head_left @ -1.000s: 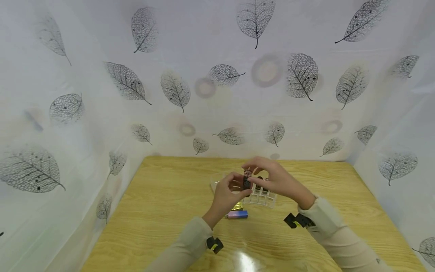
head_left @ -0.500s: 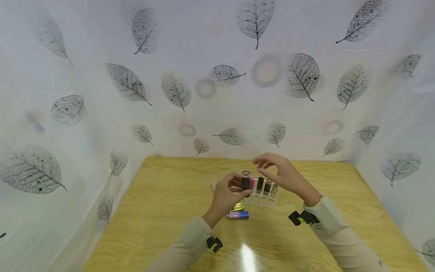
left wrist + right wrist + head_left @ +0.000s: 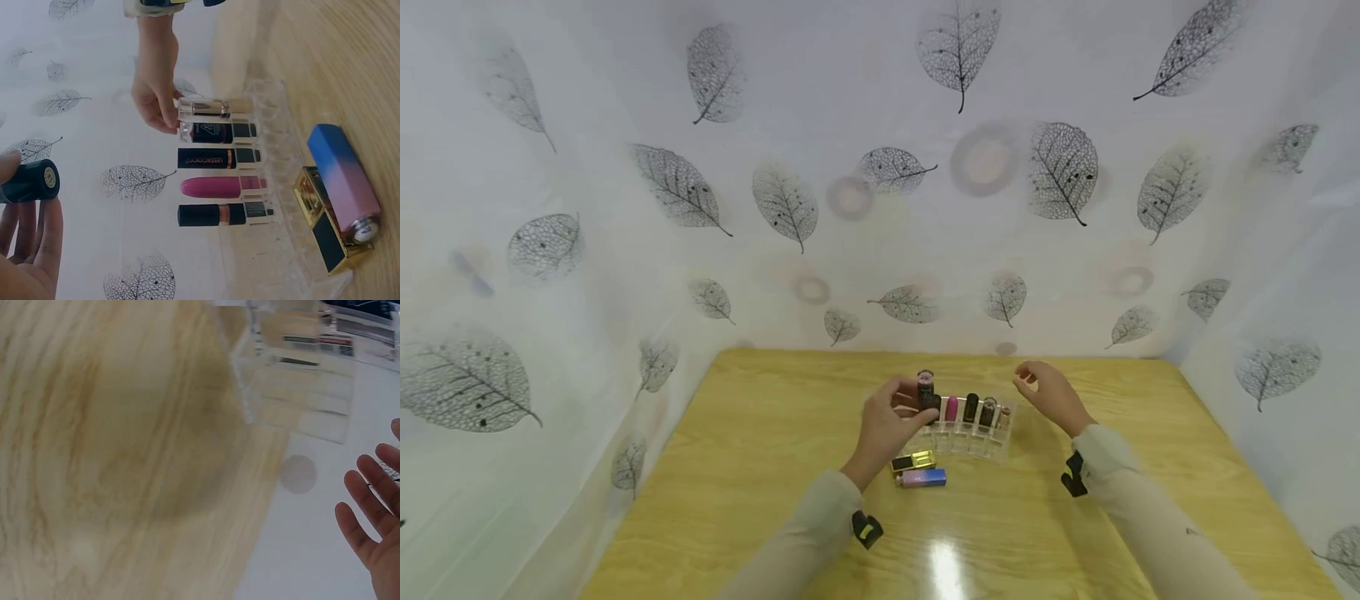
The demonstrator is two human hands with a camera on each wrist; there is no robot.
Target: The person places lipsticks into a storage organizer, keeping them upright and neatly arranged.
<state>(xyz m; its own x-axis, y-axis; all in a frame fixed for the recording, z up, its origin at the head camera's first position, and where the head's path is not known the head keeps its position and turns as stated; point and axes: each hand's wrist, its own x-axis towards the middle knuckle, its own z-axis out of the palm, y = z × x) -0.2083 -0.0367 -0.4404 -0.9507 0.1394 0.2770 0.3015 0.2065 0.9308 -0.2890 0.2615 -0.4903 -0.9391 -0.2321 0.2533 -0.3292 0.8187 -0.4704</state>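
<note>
In the head view my left hand (image 3: 882,429) grips a dark lipstick tube (image 3: 926,387) upright, left of the clear lipstick holder (image 3: 967,442). The left wrist view shows the tube's round end with a small label (image 3: 50,177). My right hand (image 3: 1051,396) hovers to the right of the holder, fingers loose with nothing in them; in the right wrist view they are spread. Several lipsticks stand in the holder's back row, among them a pink one (image 3: 212,187), a black one with a copper band (image 3: 212,214) and a clear-capped one (image 3: 212,109).
In front of the holder a blue-and-pink tube (image 3: 922,477) and a gold-and-black tube (image 3: 913,461) lie side by side on the wooden table (image 3: 760,467). A leaf-patterned white curtain (image 3: 880,242) closes off the back and both sides.
My right hand has let go of the dark lipstick tube and drawn away to the right. The left hand, still gripping it, has shifted slightly left, uncovering more of the holder.
</note>
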